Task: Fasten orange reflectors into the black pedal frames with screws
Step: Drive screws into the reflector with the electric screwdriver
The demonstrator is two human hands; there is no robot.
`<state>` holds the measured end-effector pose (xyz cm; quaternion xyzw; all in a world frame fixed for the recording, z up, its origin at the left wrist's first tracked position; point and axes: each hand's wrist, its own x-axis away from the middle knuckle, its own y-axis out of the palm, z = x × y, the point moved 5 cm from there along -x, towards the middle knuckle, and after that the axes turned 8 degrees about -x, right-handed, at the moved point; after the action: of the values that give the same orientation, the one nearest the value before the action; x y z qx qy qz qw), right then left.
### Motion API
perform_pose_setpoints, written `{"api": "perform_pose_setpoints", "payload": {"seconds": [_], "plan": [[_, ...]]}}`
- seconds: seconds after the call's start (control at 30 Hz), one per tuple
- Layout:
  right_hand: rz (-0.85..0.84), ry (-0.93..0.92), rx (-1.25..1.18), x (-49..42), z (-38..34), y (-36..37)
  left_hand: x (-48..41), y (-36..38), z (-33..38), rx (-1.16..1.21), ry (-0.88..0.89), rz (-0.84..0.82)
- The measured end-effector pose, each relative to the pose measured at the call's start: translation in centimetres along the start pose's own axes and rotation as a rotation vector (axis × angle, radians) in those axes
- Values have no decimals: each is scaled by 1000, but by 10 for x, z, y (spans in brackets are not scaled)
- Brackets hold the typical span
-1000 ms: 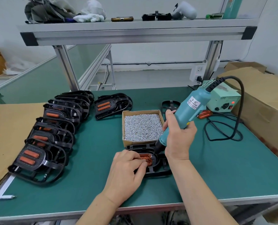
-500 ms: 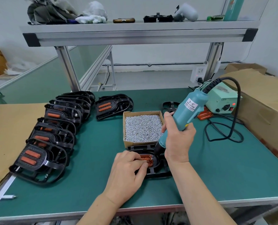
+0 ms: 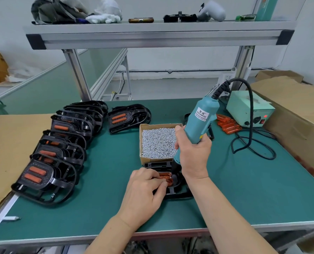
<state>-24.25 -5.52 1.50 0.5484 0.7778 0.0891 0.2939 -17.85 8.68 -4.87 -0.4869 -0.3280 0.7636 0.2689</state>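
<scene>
Finished pedal frames (image 3: pixel 66 142): overlapping row down the left of the surface (image 3: pixel 106 208). Glossy black moulded plastic in open ribbed loops, most showing smooth orange bars set in a dotted panel.
Single pedal frame (image 3: pixel 128 117): apart from the row, just behind and left of the box, two orange bars facing up.
Box (image 3: pixel 158 160): small open cardboard tray, nearly full of short bright metal screws (image 3: pixel 158 142), just behind the frame being worked on.
Left hand (image 3: pixel 145 191): palm down, fingers curled, fingertips pinching the near end of the reflector and holding it in its seat.
Orange reflector (image 3: pixel 166 177): translucent, ribbed, oblong. It lies in the recess of the frame at front centre of the surface.
Black pedal frame (image 3: pixel 178 189): flat on the green mat between the two hands, largely covered by them.
Right hand (image 3: pixel 192 154): wrapped firmly round the lower barrel of the driver.
Electric screwdriver (image 3: pixel 202 118): teal plastic body, black nose aimed down at the reflector's right end, top leaning away to the right. The bit tip is hidden, so I cannot tell whether a screw sits on it.
Step in hand: probably driving a screw through this reflector into its frame.
Next move: likely calls for steady downward pressure with the bit square to the screw, while the left fingertips keep the slippery reflector from twisting.
Spare reflectors (image 3: pixel 227 123): small loose heap to the right, near the power unit.
Power unit (image 3: pixel 249 109): pale green case, red light lit. Its black cable (image 3: pixel 251 143) loops over the mat.
</scene>
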Motion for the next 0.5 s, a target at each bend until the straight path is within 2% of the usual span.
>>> {"api": "perform_pose_setpoints", "payload": {"seconds": [0.23, 0.5], "plan": [[-49, 28, -26, 0, -3, -3, 2, 2, 0, 6, -2, -12], [-173, -32, -29, 8, -21, -3, 0, -1, 0, -23, 23, 17]]}}
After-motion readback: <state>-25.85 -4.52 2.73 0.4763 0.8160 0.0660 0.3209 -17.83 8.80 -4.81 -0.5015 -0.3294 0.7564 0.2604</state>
